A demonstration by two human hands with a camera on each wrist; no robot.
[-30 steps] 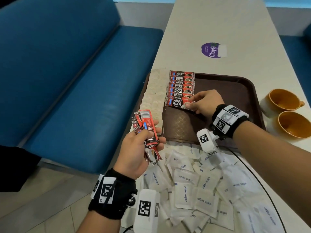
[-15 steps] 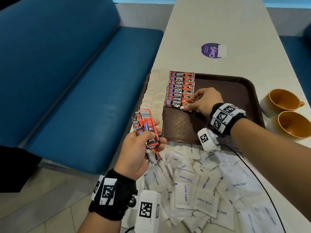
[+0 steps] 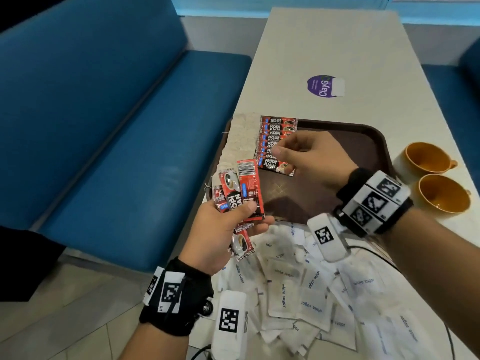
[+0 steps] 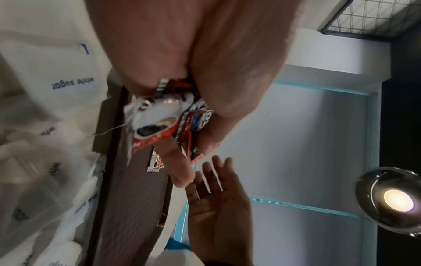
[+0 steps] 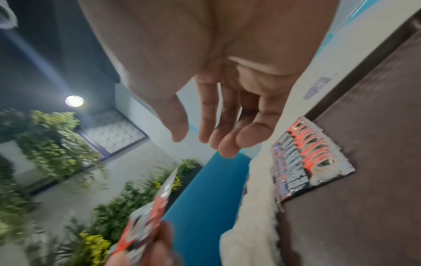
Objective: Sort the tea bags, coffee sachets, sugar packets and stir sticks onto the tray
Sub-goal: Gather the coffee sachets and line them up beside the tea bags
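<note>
My left hand [image 3: 228, 229] grips a fan of red coffee sachets [image 3: 240, 193] near the front left corner of the brown tray [image 3: 363, 141]; the same sachets [image 4: 168, 115] show between its fingers in the left wrist view. A row of coffee sachets [image 3: 275, 141] lies on the tray's left part, beside a column of white tea bags [image 3: 239, 141]. My right hand [image 3: 306, 154] hovers over that row, empty, its fingers [image 5: 227, 129] relaxed and nearly straight. White sugar packets [image 3: 311, 287] lie in a heap on the table in front of the tray.
Two orange cups [image 3: 436, 178] stand right of the tray. A purple sticker [image 3: 324, 85] marks the table [image 3: 324, 42] farther back. A blue bench [image 3: 104, 126] runs along the left. A black cable [image 3: 376, 255] crosses the sugar heap.
My right hand has let go of the sachet it laid at the front of the row and has lifted off toward the left hand. The left hand has risen a little with its sachets.
</note>
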